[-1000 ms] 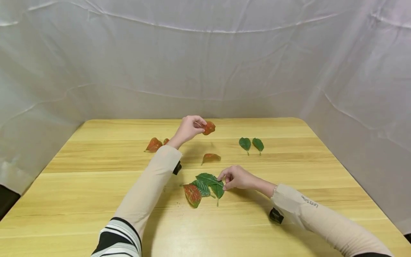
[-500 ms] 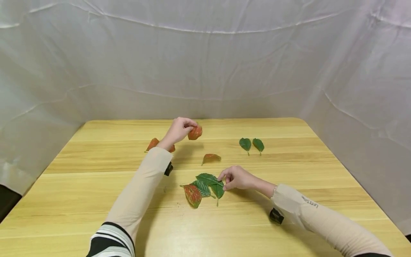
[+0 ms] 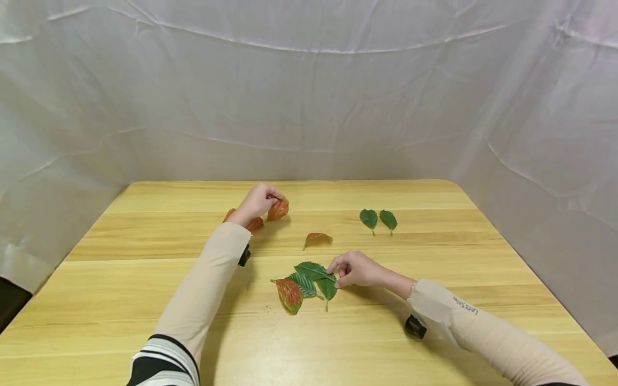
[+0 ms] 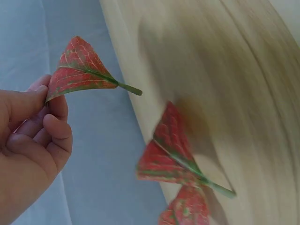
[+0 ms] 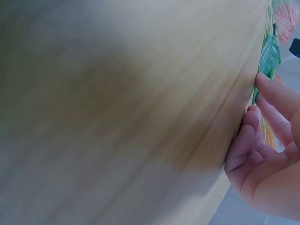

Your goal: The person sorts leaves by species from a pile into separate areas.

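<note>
My left hand (image 3: 257, 205) pinches a red leaf (image 3: 278, 209) by its edge, held above the far left of the table. The left wrist view shows that leaf (image 4: 82, 68) with its green midrib and short stem. Beneath it in that view lie two more red leaves, one of them (image 4: 168, 152) nearer the hand; the wrist partly hides them in the head view. My right hand (image 3: 359, 269) has thumb and forefinger on a serrated green leaf (image 3: 327, 287) at the table's middle. Beside it are other green leaves (image 3: 303, 284) and a red-green leaf (image 3: 289, 295), overlapping in a cluster.
A curled red leaf (image 3: 317, 238) lies between the two hands. Two small green leaves (image 3: 368, 218) lie side by side at the far right. Pale cloth (image 3: 309, 107) hangs behind and beside the wooden table (image 3: 434, 203).
My left hand has moved left and slightly lower, carrying the red leaf towards the other red leaves. The right hand has stayed in place at the green leaf.
</note>
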The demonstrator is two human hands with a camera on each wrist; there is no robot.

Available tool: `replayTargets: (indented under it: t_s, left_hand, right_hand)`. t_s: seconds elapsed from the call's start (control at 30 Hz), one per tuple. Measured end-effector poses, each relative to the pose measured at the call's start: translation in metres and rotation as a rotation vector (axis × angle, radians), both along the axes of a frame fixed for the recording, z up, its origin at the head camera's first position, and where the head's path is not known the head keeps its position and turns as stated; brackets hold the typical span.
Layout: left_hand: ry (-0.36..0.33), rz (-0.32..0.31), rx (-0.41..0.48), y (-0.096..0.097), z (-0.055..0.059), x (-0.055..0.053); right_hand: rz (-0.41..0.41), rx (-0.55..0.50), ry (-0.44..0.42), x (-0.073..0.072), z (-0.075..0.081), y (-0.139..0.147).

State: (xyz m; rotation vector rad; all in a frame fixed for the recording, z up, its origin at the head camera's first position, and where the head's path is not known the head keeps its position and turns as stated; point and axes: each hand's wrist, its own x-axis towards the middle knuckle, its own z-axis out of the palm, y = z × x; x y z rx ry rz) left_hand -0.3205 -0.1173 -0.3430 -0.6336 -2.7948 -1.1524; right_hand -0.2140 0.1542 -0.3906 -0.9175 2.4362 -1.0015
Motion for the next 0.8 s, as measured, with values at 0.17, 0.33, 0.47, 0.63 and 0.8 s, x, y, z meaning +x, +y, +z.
replayTargets:
  t_s: [0.17,0.33,0.47,0.63,0.8]
  left_hand:
    - [-0.027,0.024,-0.051,-0.005,-0.005,-0.003]
    - [-0.048,0.028,-0.079,-0.011,-0.028,-0.025]
    - [-0.069,0.039,-0.145,-0.011,-0.032,-0.027]
    - [-0.115,0.045,-0.229,-0.007,-0.015,-0.007]
    - [-0.124,0.015,-0.235,-0.019,-0.041,-0.036]
  right_hand:
    - [-0.009,-0.005,-0.012,0.0,0.0,0.0]
    - [-0.014,-0.005,-0.012,0.0,-0.001,0.0]
    - [-0.013,-0.003,-0.009,0.001,-0.001,-0.001]
    - [-0.009,-0.002,-0.007,0.001,0.0,-0.001]
    - [-0.008,-0.002,-0.01,0.002,0.001,-0.001]
